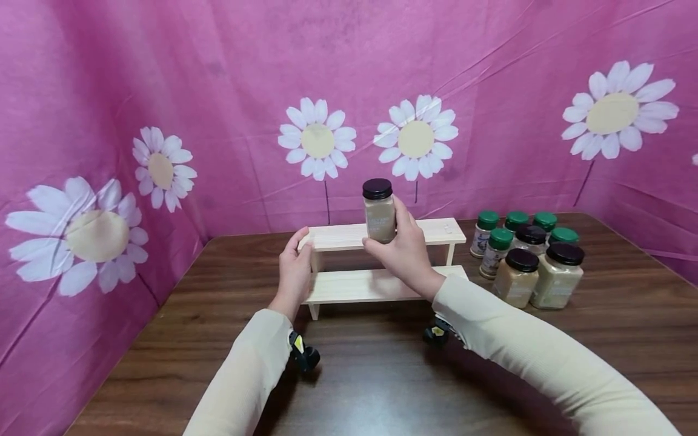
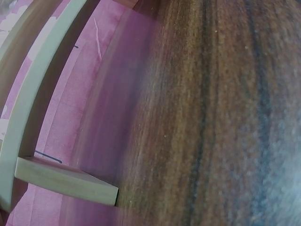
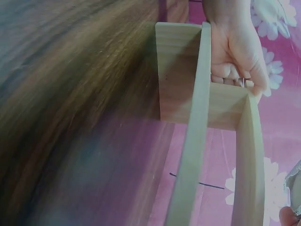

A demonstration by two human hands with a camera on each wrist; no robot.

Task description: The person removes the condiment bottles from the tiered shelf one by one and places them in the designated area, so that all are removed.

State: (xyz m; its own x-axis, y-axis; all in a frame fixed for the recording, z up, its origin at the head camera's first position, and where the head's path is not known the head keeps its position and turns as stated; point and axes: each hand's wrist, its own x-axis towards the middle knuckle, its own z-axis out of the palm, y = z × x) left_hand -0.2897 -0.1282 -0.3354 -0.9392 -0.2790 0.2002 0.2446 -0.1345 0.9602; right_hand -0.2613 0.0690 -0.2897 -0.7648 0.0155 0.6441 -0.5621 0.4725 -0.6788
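A two-tier wooden rack (image 1: 360,287) stands on the table. At its left end, my left hand (image 1: 294,266) grips the upper board, and in the right wrist view the left hand (image 3: 237,52) has its fingers curled at the rack's side panel. My right hand (image 1: 406,251) holds a clear spice jar (image 1: 380,219) with a black lid and beige powder, upright at the middle of the upper tier. Whether the jar's base touches the board cannot be told. Only a sliver of the jar (image 3: 295,188) shows in the right wrist view.
To the rack's right is a group of jars: several small shakers with green lids (image 1: 498,239) and larger jars with black lids (image 1: 557,278). A pink cloth (image 1: 245,72) with white daisies hangs behind the brown wooden table (image 1: 371,375).
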